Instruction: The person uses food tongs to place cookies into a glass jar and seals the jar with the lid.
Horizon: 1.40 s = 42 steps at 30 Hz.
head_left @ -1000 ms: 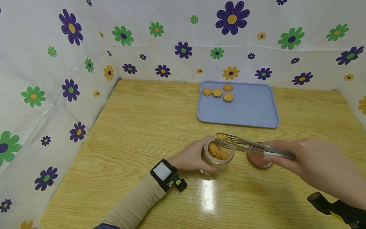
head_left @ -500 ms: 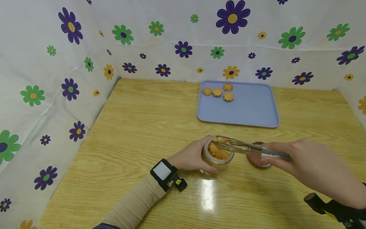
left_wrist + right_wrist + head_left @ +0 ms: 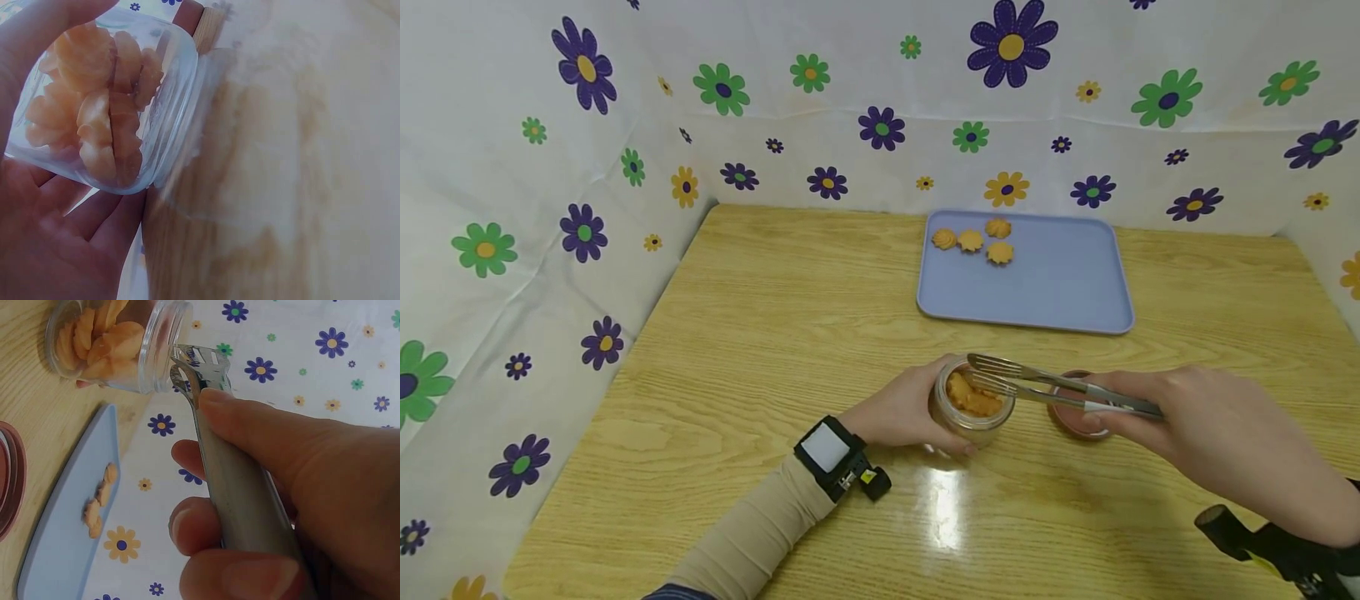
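My left hand [image 3: 910, 408] grips a glass jar [image 3: 976, 426] round its side, thumb toward me. Piped cookies [image 3: 87, 81] show through its wall in the left wrist view. With my right hand [image 3: 1217, 433] I hold metal tongs [image 3: 1123, 401], thumb on one arm and fingers on the other. The fork-like tips lie over the jar mouth, slightly apart, with no cookie seen between them. In the right wrist view the tips sit right by the jar's rim [image 3: 153, 344].
A blue tray [image 3: 1052, 292] stands at the table's back, with several cookies [image 3: 970, 242] in its far left corner. Right of the jar, partly under the tongs, lies a reddish round lid [image 3: 1078, 423]. Flower-patterned cloth [image 3: 880, 83] rises behind the table.
The tongs held a cookie over the jar's far rim a second ago. They moved slightly left and let it go; the cookie no longer shows between the tips. The left hand stayed still.
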Motion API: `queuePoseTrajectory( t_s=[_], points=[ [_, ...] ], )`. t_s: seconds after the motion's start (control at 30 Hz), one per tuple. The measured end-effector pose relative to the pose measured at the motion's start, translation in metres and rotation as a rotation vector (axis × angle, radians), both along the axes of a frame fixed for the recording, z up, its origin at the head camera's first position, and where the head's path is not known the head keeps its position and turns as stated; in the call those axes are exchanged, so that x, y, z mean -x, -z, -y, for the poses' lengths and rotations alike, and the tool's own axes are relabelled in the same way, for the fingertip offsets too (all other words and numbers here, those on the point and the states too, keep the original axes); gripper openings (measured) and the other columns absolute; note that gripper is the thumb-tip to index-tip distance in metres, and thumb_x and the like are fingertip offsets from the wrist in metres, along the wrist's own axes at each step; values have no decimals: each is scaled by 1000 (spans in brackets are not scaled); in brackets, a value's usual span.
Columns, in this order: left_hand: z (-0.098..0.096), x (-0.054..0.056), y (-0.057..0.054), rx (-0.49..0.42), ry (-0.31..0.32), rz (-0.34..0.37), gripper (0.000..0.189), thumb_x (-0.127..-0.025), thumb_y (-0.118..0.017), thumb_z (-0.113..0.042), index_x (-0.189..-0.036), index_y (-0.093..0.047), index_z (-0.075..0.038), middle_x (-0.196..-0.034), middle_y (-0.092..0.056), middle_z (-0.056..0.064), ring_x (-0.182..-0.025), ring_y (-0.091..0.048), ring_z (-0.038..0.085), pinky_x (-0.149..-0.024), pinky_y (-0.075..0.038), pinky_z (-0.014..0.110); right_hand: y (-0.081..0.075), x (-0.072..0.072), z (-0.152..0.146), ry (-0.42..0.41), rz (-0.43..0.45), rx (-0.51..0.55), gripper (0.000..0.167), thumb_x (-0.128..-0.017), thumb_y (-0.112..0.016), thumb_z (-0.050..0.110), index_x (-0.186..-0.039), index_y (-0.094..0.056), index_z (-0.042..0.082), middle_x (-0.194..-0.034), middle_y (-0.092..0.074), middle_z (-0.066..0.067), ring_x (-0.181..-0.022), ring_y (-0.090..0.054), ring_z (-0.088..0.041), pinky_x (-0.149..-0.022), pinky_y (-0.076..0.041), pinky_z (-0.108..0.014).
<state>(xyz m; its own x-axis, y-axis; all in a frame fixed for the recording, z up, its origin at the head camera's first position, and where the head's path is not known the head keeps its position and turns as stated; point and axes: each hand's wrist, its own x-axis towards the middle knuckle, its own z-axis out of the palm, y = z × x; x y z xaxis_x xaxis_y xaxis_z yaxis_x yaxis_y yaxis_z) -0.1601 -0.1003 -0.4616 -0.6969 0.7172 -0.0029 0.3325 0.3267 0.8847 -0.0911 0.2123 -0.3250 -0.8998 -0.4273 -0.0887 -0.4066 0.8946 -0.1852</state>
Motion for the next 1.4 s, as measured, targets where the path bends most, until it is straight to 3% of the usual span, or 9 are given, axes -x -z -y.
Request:
queuePoseTrajectory(
  t_s=[0.17, 0.43, 0.6, 0.9, 1.17, 1.27, 1.4],
  points=[
    [0, 0, 0, 6, -2, 0, 85, -72, -95, -38, -140, -47, -24, -124, -58, -10, -118, -56, 8, -102, -47, 29, 0, 0, 1, -1, -1, -9, 54, -98, -62, 55, -131, -71, 13, -59, -51, 16, -52, -47, -4, -52, -48, -37],
    [1, 1, 1, -20, 4, 4, 87, -72, -94, -39, -143, -45, -29, -127, -59, -12, -120, -56, 7, -103, -46, 30, -2, -1, 3, 7, -30, 45, 48, -97, -64, 52, -133, -69, 20, -52, -38, 13, -46, -35, -8, -45, -30, -28],
    [1, 1, 2, -28, 3, -1, 88, -72, -94, -39, -145, -45, -28, -129, -59, -12, -120, -55, 6, -104, -46, 29, -4, 9, 5, 37, -91, 104, 51, -95, -72, 45, -134, -67, 12, -57, -38, 8, -48, -32, -11, -45, -22, -27],
    [2, 0, 1, -40, 14, -14, 93, -73, -93, -39, -150, -42, -26, -130, -57, -11, -121, -55, 7, -104, -46, 30, 3, 51, 4, 106, -135, 178, 60, -96, -68, 52, -135, -64, 6, -61, -47, 3, -48, -36, -14, -41, -21, -28],
    [2, 1, 2, -43, 17, -6, 96, -73, -94, -39, -151, -40, -29, -132, -57, -12, -123, -54, 7, -104, -45, 30, 12, 94, -1, 144, -84, 177, 75, -96, -62, 60, -140, -59, 1, -67, -56, -1, -53, -47, -18, -42, -26, -31],
    [2, 1, 2, -43, 14, -4, 95, -73, -94, -38, -151, -40, -29, -131, -57, -12, -122, -54, 7, -104, -45, 30, 17, 108, -1, 166, -82, 167, 76, -95, -64, 60, -140, -59, -1, -74, -60, -4, -55, -50, -19, -41, -29, -33],
    [2, 1, 2, -40, 17, -7, 95, -73, -94, -37, -151, -41, -27, -131, -57, -11, -122, -54, 7, -105, -45, 30, 29, 123, 0, 189, -91, 138, 72, -94, -68, 56, -138, -60, 0, -71, -59, -5, -53, -50, -20, -40, -30, -33]
  ],
)
